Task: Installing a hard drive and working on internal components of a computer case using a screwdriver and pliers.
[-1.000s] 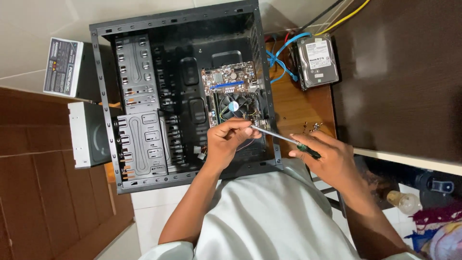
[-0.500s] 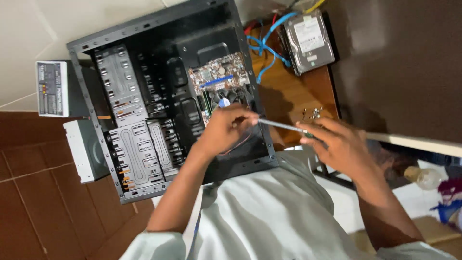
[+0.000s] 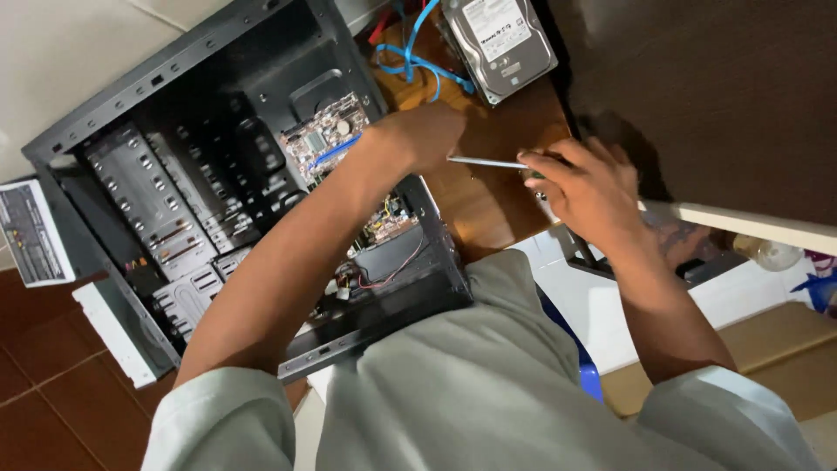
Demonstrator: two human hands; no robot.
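An open black computer case (image 3: 113, 166) lies on its side with a small motherboard (image 3: 324, 138) inside. My left hand (image 3: 420, 135) is curled over the board's right part, its fingers closed at the tip of a screwdriver (image 3: 486, 162). My right hand (image 3: 586, 187) grips the screwdriver's handle just outside the case, over the wooden desk (image 3: 488, 205). The thin metal shaft runs level between the two hands. My left forearm hides the middle of the case.
A bare hard drive (image 3: 499, 42) lies on the desk beyond the case, with blue cables (image 3: 417, 61) beside it. A power supply box (image 3: 30, 234) and a white optical drive (image 3: 113, 330) sit left of the case. A dark cabinet (image 3: 724, 96) stands on the right.
The view has swung and moved closer, so the case shifted left and tilted. Both hands moved up and right toward the case's edge, still joined by the screwdriver.
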